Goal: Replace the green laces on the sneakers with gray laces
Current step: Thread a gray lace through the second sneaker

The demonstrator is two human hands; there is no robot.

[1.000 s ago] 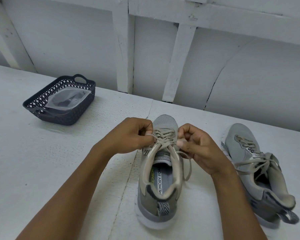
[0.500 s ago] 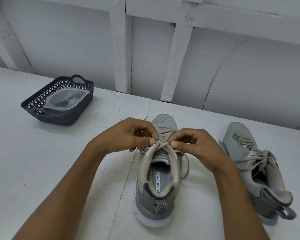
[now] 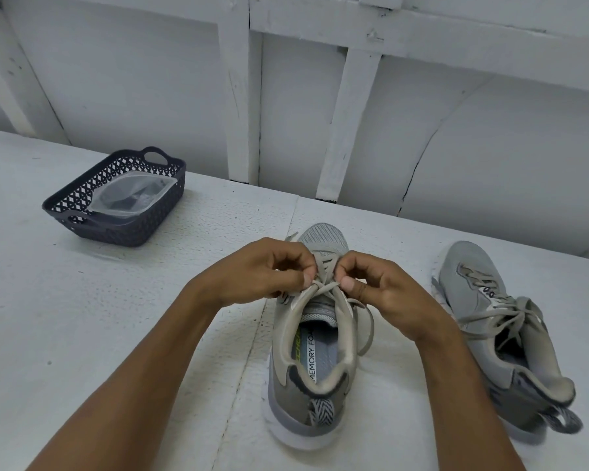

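Observation:
A gray sneaker [image 3: 312, 362] stands in front of me with its toe pointing away. Its gray lace [image 3: 323, 287] crosses at the top eyelets. My left hand [image 3: 262, 273] pinches the lace on the left of the crossing, and my right hand [image 3: 381, 287] pinches it on the right. One lace end loops down the shoe's right side [image 3: 366, 331]. A second gray sneaker [image 3: 497, 331] lies to the right, its gray lace [image 3: 500, 311] tied in a loose bow. No green lace is in view.
A dark latticed plastic basket [image 3: 133, 229] sits at the back left with a clear plastic bag [image 3: 130, 198] inside it. A white wall with wooden battens [image 3: 351, 124] runs along the far edge of the white table [image 3: 82, 317].
Both hands have drawn closer together over the lace crossing, thumbs now almost touching. The view has shifted slightly. The right sneaker has not moved.

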